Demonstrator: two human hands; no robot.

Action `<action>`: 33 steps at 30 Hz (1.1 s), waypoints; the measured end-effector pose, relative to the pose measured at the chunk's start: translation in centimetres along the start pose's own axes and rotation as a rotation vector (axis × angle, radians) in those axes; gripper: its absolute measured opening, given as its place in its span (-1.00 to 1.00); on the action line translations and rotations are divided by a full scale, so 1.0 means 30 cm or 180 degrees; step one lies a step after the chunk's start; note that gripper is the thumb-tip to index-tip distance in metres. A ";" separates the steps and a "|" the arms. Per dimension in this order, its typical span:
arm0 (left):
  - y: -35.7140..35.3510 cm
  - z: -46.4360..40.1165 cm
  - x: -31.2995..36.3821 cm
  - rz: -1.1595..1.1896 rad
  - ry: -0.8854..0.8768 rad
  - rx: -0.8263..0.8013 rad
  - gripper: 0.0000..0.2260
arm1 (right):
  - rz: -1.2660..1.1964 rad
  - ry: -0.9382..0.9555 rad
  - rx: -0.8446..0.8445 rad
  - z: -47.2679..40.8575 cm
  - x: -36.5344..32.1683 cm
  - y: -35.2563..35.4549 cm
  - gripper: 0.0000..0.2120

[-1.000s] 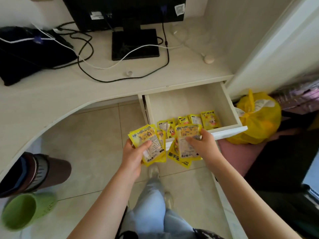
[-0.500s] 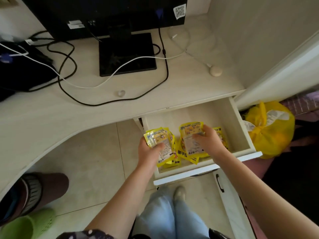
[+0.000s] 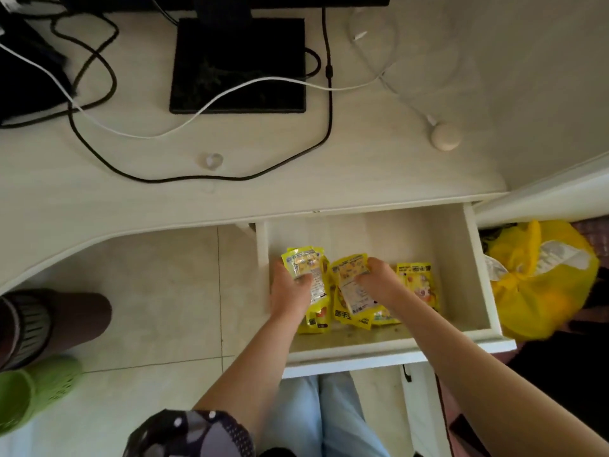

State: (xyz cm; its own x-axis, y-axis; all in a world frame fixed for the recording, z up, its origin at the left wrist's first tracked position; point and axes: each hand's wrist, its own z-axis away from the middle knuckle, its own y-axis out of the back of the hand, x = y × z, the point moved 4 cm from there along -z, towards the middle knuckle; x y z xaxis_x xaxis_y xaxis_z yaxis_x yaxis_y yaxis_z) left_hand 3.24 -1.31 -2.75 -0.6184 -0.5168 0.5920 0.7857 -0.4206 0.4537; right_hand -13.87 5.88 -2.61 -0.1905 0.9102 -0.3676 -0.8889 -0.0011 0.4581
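Observation:
A white desk drawer (image 3: 478,278) stands pulled open below the desk edge. Both my hands are inside it. My left hand (image 3: 288,291) grips a small stack of yellow snack packets (image 3: 306,262) at the drawer's left side. My right hand (image 3: 382,282) grips another bunch of yellow packets (image 3: 349,288) near the middle. More yellow packets lie on the drawer floor under and beside them, one (image 3: 417,280) just right of my right hand.
On the desk (image 3: 230,189) stand a black monitor base (image 3: 237,64), black and white cables (image 3: 197,113) and a small round puck (image 3: 445,136). A yellow plastic bag (image 3: 540,291) sits right of the drawer. A brown bin (image 3: 52,324) and green basket (image 3: 36,390) stand on the floor at left.
Both hands have carried their yellow packets forward from over the drawer's front edge down into the drawer. The view has moved closer to the desk.

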 end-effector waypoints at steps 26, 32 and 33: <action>-0.002 0.064 -0.067 -0.0681 -0.0168 -0.0345 -0.49 | 0.0495 0.0722 0.0206 0.034 -0.011 0.057 -0.62; 0.080 0.205 -0.034 -0.0676 -0.0452 -0.0367 -0.55 | 0.0826 0.1153 0.0133 0.173 -0.069 0.034 -0.64; 0.097 0.230 -0.034 -0.0631 -0.0474 -0.0357 -0.55 | 0.0901 0.1218 0.0116 0.199 -0.076 0.023 -0.64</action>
State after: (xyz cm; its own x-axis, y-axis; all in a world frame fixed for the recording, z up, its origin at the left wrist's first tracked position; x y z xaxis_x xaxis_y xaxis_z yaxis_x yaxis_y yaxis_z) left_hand 6.25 3.14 2.56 -0.7446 -0.3041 0.5942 0.6377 -0.5870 0.4988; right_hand -11.57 6.26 3.37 -0.5688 0.6583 -0.4929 -0.7661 -0.2061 0.6088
